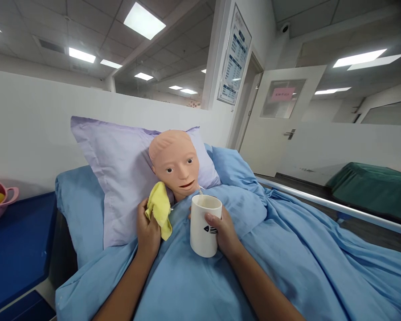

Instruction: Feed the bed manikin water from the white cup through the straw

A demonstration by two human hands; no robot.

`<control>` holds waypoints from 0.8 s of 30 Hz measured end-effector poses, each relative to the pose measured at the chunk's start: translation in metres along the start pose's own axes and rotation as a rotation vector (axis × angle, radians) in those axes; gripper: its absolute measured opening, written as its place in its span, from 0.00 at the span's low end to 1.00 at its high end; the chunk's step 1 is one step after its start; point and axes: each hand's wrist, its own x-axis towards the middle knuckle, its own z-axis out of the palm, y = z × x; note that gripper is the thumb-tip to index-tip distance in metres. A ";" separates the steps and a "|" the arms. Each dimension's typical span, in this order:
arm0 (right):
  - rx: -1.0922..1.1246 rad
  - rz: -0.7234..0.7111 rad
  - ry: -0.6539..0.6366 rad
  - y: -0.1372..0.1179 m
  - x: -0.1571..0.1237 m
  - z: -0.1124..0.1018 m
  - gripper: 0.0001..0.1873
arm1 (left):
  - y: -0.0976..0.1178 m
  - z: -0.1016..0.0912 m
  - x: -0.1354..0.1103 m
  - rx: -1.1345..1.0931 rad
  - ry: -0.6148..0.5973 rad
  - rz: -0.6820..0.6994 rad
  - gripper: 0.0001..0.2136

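Near the manikin's head (173,154), the left grip (149,232) clasps a yellow cloth (159,206), the right grip (226,232) wraps around a mug (199,232).

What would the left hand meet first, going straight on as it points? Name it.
Most likely the manikin's head, at the cheek, with the yellow cloth held in the left hand leading; depth is unclear, so the lilac pillow might come first.
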 end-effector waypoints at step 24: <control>-0.005 0.009 0.001 0.004 0.000 -0.002 0.30 | -0.001 0.000 0.000 -0.001 0.015 0.001 0.22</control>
